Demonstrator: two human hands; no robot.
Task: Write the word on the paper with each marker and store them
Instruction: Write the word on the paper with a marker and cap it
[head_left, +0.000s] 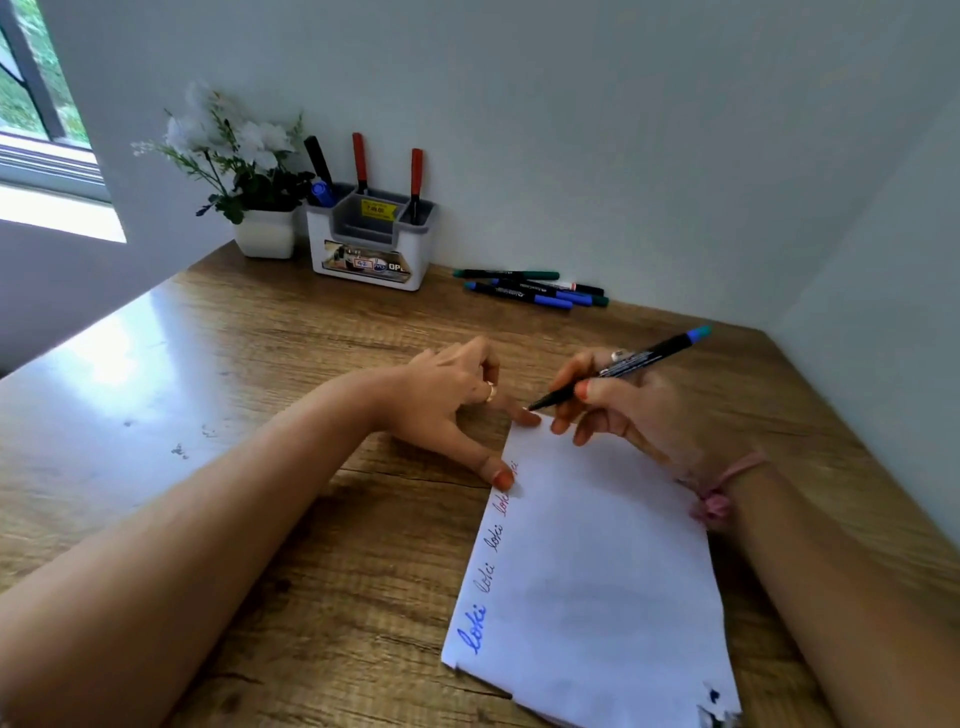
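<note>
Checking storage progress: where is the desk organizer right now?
In the head view, the organizer stands at the desk's far edge against the wall, left of centre, between the flower pot and the loose markers.

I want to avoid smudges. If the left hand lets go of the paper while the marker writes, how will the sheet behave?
The paper looks thin and light, so it would probably slide on the glossy table. Its near corner seems torn and curled, suggesting it bends easily. The left hand pressing its edge likely prevents this.
</note>
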